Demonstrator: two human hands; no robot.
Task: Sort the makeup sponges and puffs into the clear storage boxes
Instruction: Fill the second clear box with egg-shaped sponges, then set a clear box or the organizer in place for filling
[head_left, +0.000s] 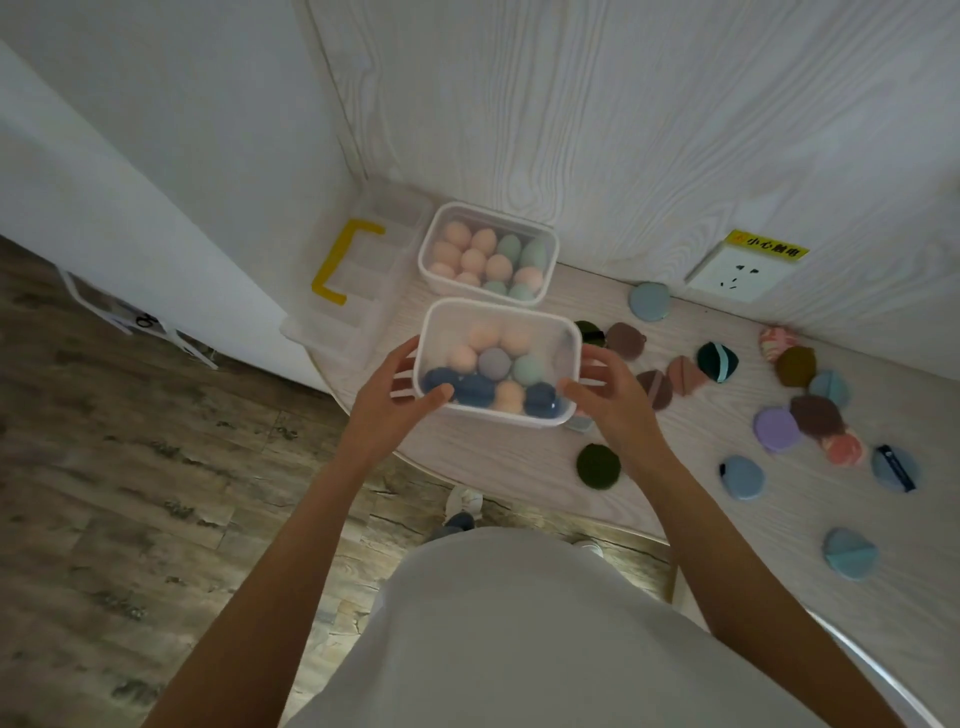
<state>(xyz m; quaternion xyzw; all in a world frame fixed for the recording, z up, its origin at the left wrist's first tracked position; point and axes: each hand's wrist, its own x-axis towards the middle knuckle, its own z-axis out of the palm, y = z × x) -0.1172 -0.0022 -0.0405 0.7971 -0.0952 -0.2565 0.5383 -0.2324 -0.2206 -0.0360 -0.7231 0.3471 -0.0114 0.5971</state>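
Holding near clear box (497, 364) between both hands, table (467, 457) centre.
Left hand (400, 397) grips its 9 o'clock side, right hand (605, 395) its 3 o'clock side; peach, grey, mint, navy egg sponges (493, 361) inside. Far clear box (488, 253) at 12 o'clock: peach, green sponges. Puffs (774, 428) loose at 3 o'clock.

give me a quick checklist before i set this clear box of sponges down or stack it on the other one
1. Grip on the near clear plastic box: left hand and right hand hold opposite ends. Ok.
2. Lid on it: seems closed, frosted top. Cannot tell if latched.
3. Egg-shaped sponges inside: peach, grey, mint, navy, all contained. Ok.
4. Far clear box of peach and green sponges: looks closed, against the wall. Ok.
5. Flat round puffs on the pale wood table: loose, unsorted. Not ok.
6. Dark green round puff near the right wrist: may get knocked. Not ok.
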